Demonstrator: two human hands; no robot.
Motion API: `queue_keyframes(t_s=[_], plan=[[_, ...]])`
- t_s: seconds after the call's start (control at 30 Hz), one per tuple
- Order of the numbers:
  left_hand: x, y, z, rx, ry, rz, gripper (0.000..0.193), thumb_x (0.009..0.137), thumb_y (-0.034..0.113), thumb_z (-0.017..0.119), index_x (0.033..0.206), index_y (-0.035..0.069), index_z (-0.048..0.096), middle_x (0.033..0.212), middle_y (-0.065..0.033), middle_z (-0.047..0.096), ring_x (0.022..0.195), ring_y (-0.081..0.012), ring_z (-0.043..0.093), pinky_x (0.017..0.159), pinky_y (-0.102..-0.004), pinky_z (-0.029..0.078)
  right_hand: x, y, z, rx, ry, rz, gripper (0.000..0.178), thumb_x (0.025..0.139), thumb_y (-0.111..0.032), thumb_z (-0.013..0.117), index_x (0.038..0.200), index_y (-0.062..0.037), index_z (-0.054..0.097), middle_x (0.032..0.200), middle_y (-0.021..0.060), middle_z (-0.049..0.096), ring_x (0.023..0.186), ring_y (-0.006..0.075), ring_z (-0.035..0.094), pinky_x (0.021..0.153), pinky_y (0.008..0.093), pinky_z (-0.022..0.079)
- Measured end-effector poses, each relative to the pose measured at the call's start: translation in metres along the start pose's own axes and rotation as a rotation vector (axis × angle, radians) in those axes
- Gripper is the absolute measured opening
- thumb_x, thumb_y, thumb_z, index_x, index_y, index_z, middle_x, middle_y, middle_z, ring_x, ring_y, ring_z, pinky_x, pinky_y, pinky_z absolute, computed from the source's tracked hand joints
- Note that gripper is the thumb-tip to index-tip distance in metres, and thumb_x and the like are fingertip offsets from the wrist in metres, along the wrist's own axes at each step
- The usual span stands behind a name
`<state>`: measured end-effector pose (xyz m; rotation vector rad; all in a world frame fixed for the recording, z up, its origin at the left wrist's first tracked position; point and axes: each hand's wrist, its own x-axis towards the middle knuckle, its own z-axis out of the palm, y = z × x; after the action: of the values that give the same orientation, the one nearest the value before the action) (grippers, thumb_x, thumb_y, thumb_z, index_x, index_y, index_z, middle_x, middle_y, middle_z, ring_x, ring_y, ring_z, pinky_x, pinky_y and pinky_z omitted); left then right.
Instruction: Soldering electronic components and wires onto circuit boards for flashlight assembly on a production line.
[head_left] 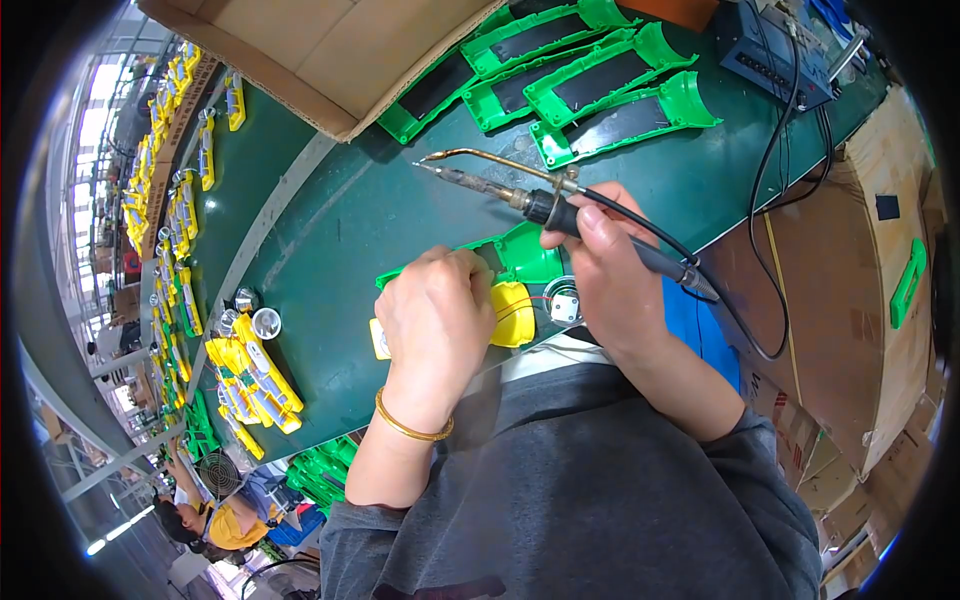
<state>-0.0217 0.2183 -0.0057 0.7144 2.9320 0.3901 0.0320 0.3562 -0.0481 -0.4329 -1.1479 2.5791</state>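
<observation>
Head view: left hand (440,312) curls palm-down, right hand (618,275) holds soldering iron (548,209) aslant.

L fisheye head cam, downward view, wide FOV, close over green worktop (335,270)

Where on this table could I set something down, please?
Bare tabletop shows between the cardboard box and the left hand, and between that hand and the yellow parts. It is crowded where green shells lie beyond the soldering iron.
</observation>
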Motion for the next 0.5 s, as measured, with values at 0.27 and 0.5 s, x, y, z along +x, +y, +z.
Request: queue_keyframes(t_s=[0.27,0.5], plan=[[-0.003,-0.004,-0.002,-0.063,0.006,0.026,0.004,0.073,0.008,0.063,0.072,0.005,0.066,0.070,-0.0109,0.059,0.063,-0.0313,0.059,0.057,-0.0410,0.047,0.004,-0.008,-0.017,0.008,-0.011,-0.063,0.020,0.091,-0.021,0.049,0.098,-0.0024,0.051,0.088,0.0079,0.058,0.084,0.0166,0.054,0.082,0.0334,0.041],[-0.006,-0.007,-0.003,-0.092,-0.015,0.002,0.007,0.075,0.009,0.065,0.079,0.005,0.068,0.073,-0.0094,0.061,0.067,-0.0285,0.060,0.060,-0.0359,0.045,0.003,-0.012,-0.025,-0.019,0.002,-0.042,0.019,0.091,-0.022,0.049,0.097,-0.0041,0.052,0.085,0.0086,0.062,0.081,0.0163,0.058,0.092,0.0376,0.041]])
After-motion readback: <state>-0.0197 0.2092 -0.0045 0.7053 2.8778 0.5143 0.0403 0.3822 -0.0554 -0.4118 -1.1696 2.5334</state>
